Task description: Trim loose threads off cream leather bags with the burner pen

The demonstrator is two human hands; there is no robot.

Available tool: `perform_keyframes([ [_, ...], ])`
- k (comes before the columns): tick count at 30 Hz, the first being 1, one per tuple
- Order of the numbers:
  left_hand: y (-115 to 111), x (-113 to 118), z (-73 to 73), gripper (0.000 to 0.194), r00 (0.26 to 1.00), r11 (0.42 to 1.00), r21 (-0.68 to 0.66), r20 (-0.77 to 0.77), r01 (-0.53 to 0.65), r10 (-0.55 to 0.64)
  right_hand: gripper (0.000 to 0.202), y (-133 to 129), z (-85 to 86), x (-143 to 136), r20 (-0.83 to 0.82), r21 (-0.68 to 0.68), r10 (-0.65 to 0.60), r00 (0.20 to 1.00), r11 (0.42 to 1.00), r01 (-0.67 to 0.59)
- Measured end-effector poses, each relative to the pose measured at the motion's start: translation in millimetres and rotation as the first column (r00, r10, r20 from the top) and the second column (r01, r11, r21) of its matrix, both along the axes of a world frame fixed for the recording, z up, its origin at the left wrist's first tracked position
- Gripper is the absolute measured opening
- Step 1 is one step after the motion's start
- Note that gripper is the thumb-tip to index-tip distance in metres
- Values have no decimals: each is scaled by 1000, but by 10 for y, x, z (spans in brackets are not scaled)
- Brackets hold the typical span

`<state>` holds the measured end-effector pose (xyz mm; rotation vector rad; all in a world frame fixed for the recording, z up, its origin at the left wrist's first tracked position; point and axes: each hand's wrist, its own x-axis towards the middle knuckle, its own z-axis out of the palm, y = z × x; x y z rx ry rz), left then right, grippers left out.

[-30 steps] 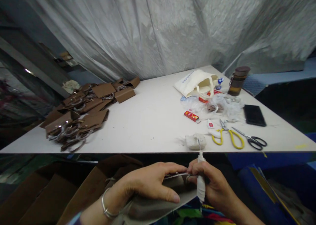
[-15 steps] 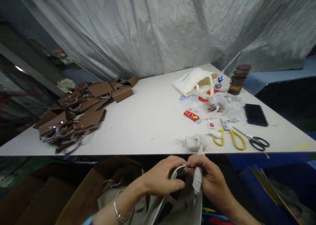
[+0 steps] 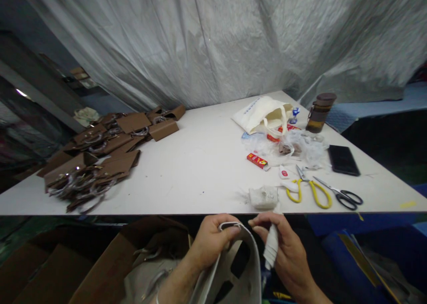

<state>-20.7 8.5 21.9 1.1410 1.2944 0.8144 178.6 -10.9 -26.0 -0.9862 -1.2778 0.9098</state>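
Below the table's front edge, my left hand (image 3: pixel 215 239) grips the top rim of a light-grey open bag (image 3: pixel 255 259), thumb on the inside and fingers outside. The bag gapes toward me and dark patches show on its inner wall. Just to the right of the rim, apart from it, is my right hand (image 3: pixel 287 246). Its thumb and forefinger come close together, and its other fingers curl round a twisted strip of white cloth (image 3: pixel 271 246). Directly above that hand, a crumpled whitish wad (image 3: pixel 263 198) lies at the table edge.
Brown bags (image 3: pixel 130 124) with wrapped handles pile up on the table's left. At right lie yellow-handled scissors (image 3: pixel 322 196), black-handled scissors (image 3: pixel 348 199), a phone (image 3: pixel 343 159), a bottle (image 3: pixel 320 113) and a cream tote (image 3: pixel 256 113). A cardboard box (image 3: pixel 106 259) stands below.
My right hand has come away from the bag's rim, taking the cloth strip to the right. My left hand keeps hold of the rim, and the bag's mouth has opened wider.
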Motion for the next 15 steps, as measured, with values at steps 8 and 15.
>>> perform_keyframes([
  [8, 172, -378, 143, 38, 915, 958, -228, 323, -173, 242, 42, 199, -238, 598, 74, -145, -159, 985, 975, 168],
  [15, 156, 455, -484, 38, 965, 961, -222, 165, -164, 203, 29, 441, -319, 606, 313, -134, -124, 942, 976, 174],
])
